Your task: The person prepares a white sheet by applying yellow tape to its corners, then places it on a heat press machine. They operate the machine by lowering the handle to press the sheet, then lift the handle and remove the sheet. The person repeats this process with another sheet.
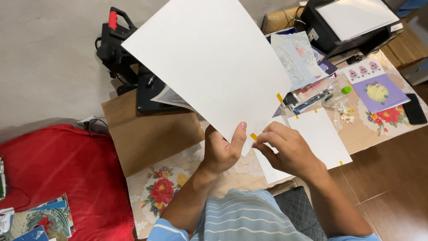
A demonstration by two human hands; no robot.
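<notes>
The left hand (220,151) holds up a large white sheet (209,62) by its lower corner, thumb on its face. The right hand (287,149) pinches yellow tape (253,136) at that corner's edge, above the floral table's (156,192) near edge.

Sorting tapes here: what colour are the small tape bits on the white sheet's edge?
Yellow tape bits on the white sheet, head view.

The big sheet (209,62) is white paper, matt and smooth, with small glossy yellow tape tabs (253,136) at its edge. The second white sheet (318,138) looks like the same matt paper. The brown sheet (151,134) is matt paper, a little coarse. The tablecloth (156,192) has a flower print and looks smooth. The press machine (122,58) is black metal with a red plastic grip. The red blanket (58,174) is soft, fuzzy cloth. The floor (392,178) is glossy brown wood.
</notes>
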